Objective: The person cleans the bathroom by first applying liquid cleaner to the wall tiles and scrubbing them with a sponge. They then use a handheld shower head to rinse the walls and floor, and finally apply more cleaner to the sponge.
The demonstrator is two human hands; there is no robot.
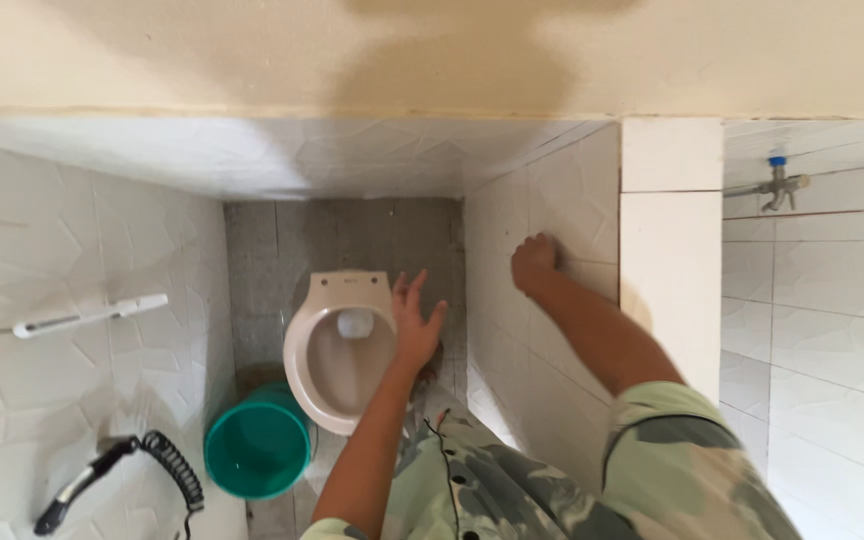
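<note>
My left hand [415,320] is stretched out with its fingers apart, holding nothing, above the right side of a beige toilet bowl [297,362] whose lid is up. My right hand [534,262] rests against the white tiled wall [552,200] to the right of the toilet. Its fingers are curled in and it holds nothing. Both bare forearms reach forward from camouflage-patterned short sleeves.
A green bucket [257,446] stands on the grey floor to the left of the toilet. A black spray handle [80,485] with a coiled hose and a white rail [82,317] hang on the left wall. Beyond a tiled partition [670,250], a wall tap [778,185] sticks out.
</note>
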